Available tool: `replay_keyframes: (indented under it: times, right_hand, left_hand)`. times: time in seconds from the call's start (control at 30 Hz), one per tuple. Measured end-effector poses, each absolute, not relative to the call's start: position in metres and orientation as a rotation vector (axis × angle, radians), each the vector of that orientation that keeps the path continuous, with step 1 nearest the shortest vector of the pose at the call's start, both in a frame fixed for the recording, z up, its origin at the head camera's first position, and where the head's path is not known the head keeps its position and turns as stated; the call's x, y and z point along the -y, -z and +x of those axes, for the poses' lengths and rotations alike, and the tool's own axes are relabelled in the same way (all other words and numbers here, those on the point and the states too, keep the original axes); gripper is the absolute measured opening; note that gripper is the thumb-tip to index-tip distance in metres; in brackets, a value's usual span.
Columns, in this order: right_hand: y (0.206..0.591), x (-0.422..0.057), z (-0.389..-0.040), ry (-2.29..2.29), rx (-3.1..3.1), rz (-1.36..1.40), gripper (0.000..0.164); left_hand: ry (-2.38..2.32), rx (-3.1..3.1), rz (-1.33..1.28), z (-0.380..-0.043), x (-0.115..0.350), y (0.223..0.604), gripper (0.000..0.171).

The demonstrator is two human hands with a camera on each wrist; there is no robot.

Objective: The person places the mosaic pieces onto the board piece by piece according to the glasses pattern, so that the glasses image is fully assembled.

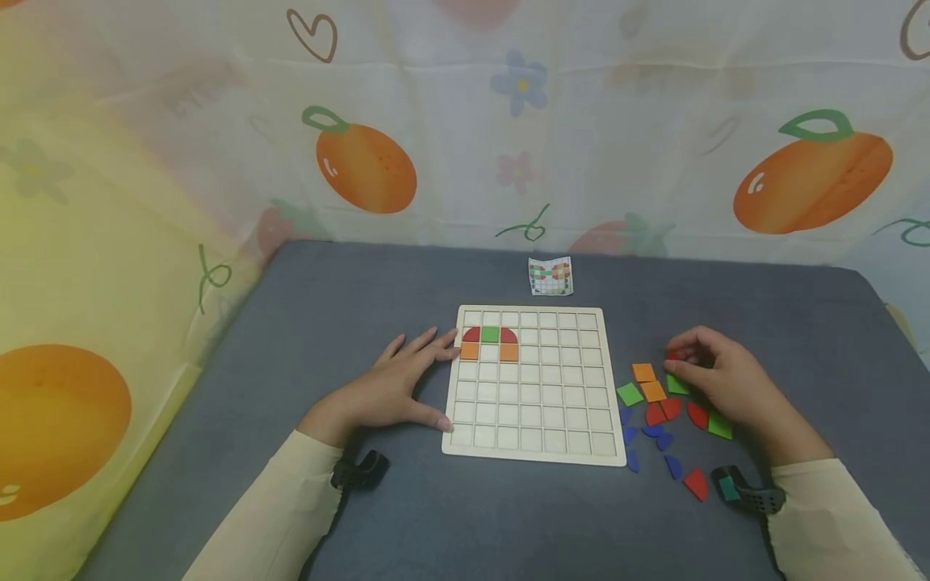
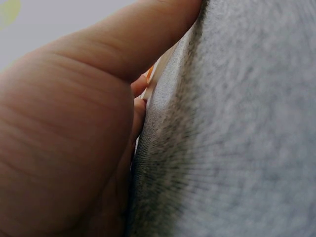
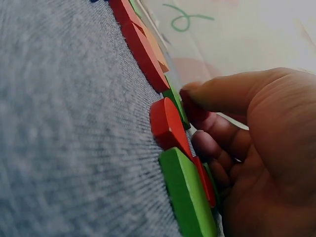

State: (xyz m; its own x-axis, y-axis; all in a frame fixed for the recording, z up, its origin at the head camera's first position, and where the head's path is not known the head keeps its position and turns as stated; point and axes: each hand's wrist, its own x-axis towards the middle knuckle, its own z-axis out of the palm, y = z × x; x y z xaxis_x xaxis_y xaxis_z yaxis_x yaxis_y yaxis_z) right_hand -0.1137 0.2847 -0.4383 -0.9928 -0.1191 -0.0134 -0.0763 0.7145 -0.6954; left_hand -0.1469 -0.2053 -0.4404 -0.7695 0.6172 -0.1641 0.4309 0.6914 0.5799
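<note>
Patterned backdrop point(image 1: 465, 137) ran behind, cut off at the frame's top and sides. Grey cloth table point(image 1: 450, 524) filled the lower part, near edge out of frame. Grid board point(image 1: 538, 415) lay flat on it, centre; upper-left cells held two red pieces, a green square and two orange squares.

Left hand point(image 1: 388, 390): released, nothing gripped, fingers spread flat, index fingertip and thumb touching the board's left edge. Left wrist view mostly thumb base and blurred cloth; only a sliver of board edge showed, other fingers largely blocked.

Right hand point(image 1: 732, 386): grasping, thumb and index finger pinching a small red piece point(image 1: 672, 354) right of the board, over the loose pieces. Remaining fingers curled under. Thumb and fingers covered much of that piece, dark in the right wrist view; outline couldn't be told.

Both sleeves cut off at the bottom; dark wrist devices partly visible.

Small printed card point(image 1: 550, 277) lay beyond the board's far edge, print too tiny to read fully.

Loose pieces right of board: orange squares point(image 1: 652, 391), green squares point(image 1: 720, 425), one partly under the right hand, red rounded pieces point(image 1: 697, 415), blue pieces point(image 1: 673, 466), some touching, exact blue shapes unclear.
</note>
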Motion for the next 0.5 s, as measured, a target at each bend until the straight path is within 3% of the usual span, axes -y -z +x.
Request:
replay_keyframes:
  times: [0.3,0.5]
  right_hand:
    - [0.4347,-0.2854,-0.1091,1.258,-2.879,-0.051,0.023]
    - [0.4318,-0.2849,-0.1093,1.264,-2.886,0.053,0.036]
  left_hand:
    - [-0.749,-2.557,0.831,-0.1470,0.2054,0.4397,0.113]
    - [-0.740,-2.560,0.835,-0.1465,0.2051,0.4387,0.113]
